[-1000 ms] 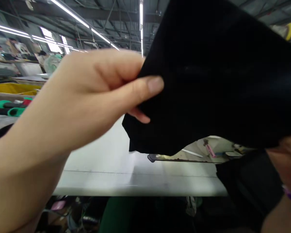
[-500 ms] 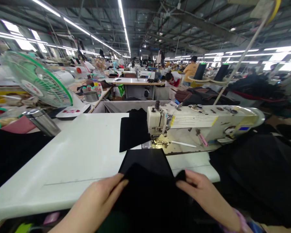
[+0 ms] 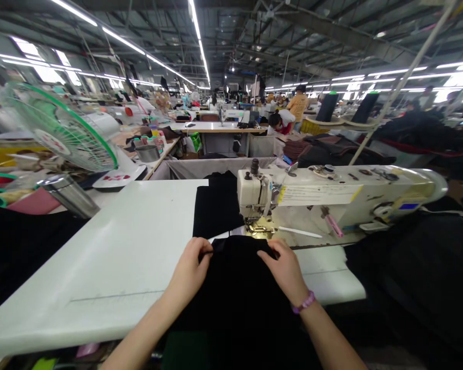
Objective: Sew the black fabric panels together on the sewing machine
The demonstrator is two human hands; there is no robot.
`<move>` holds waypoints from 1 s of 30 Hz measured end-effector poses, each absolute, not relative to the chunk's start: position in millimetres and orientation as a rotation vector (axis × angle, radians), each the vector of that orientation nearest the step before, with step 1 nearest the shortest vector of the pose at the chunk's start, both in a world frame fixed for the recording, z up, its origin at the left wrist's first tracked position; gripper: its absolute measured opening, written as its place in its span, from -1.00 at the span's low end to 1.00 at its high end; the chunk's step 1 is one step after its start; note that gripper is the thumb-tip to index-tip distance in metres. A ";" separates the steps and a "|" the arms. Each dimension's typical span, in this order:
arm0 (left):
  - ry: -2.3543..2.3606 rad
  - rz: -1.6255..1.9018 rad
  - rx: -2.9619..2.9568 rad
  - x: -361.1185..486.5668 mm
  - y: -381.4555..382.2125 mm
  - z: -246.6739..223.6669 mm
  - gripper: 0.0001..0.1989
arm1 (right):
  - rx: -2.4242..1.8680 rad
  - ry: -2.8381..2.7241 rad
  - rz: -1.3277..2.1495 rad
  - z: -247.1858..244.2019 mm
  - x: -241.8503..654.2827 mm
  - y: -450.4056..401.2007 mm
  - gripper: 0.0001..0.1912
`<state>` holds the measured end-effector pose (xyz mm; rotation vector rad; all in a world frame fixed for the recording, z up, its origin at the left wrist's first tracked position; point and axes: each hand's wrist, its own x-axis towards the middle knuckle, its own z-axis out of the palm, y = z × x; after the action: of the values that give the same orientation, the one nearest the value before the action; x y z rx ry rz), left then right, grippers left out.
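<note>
Black fabric (image 3: 241,288) hangs over the front of the white table, its top edge just before the needle area of the sewing machine (image 3: 316,198). My left hand (image 3: 193,262) pinches the fabric's upper left corner. At the upper right corner, my right hand (image 3: 285,264) grips the same fabric between thumb and fingers, a purple band round its wrist. Another black piece (image 3: 216,210) lies flat on the table, left of the machine's head.
A white tabletop (image 3: 139,241) spreads to the left. Beyond it are a steel flask (image 3: 69,195) and a green-rimmed fan (image 3: 61,128). Dark cloth (image 3: 416,277) is heaped at the right. A white stick (image 3: 300,232) lies on the machine bed. People are farther back.
Both hands have moved forward toward the machine and closer together, carrying the fabric's top layer up to the far edge. The view has shifted slightly.
</note>
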<state>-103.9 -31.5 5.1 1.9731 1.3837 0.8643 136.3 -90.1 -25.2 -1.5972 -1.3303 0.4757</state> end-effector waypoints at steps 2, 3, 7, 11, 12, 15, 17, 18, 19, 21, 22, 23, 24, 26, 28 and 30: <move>1.251 0.937 1.579 -105.3 -44.0 10.9 -0.89 | -1.504 -1.219 0.658 -21.4 137.8 -100.7 -0.70; 1.172 0.930 1.388 -105.8 -49.8 14.5 -0.80 | -1.447 -1.125 0.771 -19.8 138.6 -106.4 -0.64; 1.011 0.988 0.988 -105.0 -63.7 27.7 -0.69 | -1.387 -0.780 0.955 -17.5 142.5 -124.8 -0.42; 1.135 1.077 1.001 -104.7 -65.5 35.7 -0.75 | -1.439 -0.689 0.872 -17.5 147.3 -135.4 -0.37; 1.159 1.091 1.041 -105.2 -65.9 37.8 -0.76 | -1.428 -0.662 0.871 -16.9 148.4 -137.2 -0.37; 1.182 1.141 1.142 -106.8 -68.8 45.0 -0.79 | -1.398 -0.547 0.871 -13.5 150.8 -139.8 -0.43; 1.186 1.185 1.132 -107.3 -72.0 50.4 -0.80 | -1.379 -0.507 0.856 -10.1 151.4 -139.7 -0.46; 1.183 1.201 1.102 -107.4 -73.6 53.1 -0.79 | -1.371 -0.502 0.848 -8.2 151.3 -139.4 -0.47; 1.175 1.211 1.066 -107.3 -75.1 55.5 -0.78 | -1.366 -0.497 0.849 -6.2 151.2 -139.0 -0.46; 1.147 1.218 1.006 -107.2 -77.4 59.6 -0.78 | -1.368 -0.468 0.858 -2.3 150.8 -138.6 -0.44; 1.133 1.222 0.995 -107.1 -78.2 61.1 -0.78 | -1.371 -0.451 0.859 -0.7 150.7 -138.5 -0.44; 1.119 1.230 0.999 -107.1 -78.8 62.2 -0.80 | -1.371 -0.434 0.854 0.7 150.7 -138.5 -0.45; 1.107 1.239 1.011 -107.2 -79.2 63.1 -0.81 | -1.367 -0.423 0.848 1.6 150.8 -138.7 -0.46; 1.096 1.254 1.030 -107.4 -79.7 64.1 -0.82 | -1.342 -0.400 0.848 2.9 151.3 -139.0 -0.48; 1.101 1.264 1.028 -107.5 -79.8 64.5 -0.82 | -1.304 -0.361 0.884 4.2 151.7 -139.4 -0.48; 1.119 1.268 1.021 -107.5 -79.5 64.8 -0.81 | -1.284 -0.313 0.926 6.9 151.6 -139.8 -0.46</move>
<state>-107.5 -79.5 64.8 1.0213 1.1189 1.2680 151.6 -139.8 6.9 -1.2841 -0.3129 0.9264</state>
